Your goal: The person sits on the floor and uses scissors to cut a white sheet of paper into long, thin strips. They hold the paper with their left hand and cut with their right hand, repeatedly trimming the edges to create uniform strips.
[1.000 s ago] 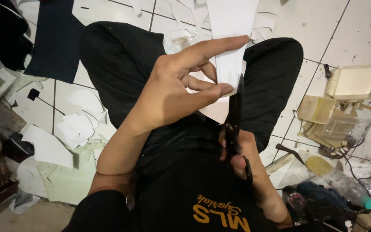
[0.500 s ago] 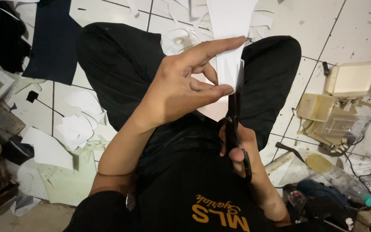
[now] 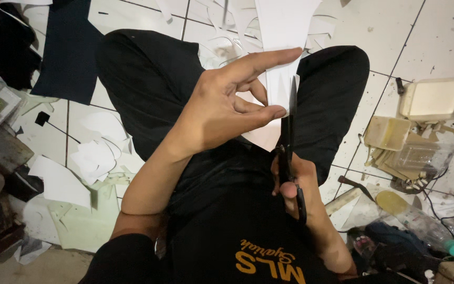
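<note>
The left hand (image 3: 222, 108) is held up over the lap, its back facing up. The pointer finger sticks out straight. The thumb and the other fingers curl in and pinch together. The left arm bends at the elbow. The right hand (image 3: 292, 184) sits lower, close to the belly, its fingers closed tight.

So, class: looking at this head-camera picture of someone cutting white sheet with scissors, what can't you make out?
- Head view: the white sheet is cut off by the top edge.
- The sheet's near part sits behind the left hand.
- The scissors handles are wrapped by the right hand.
- Whether the blades are closed: too dark to tell.
</note>
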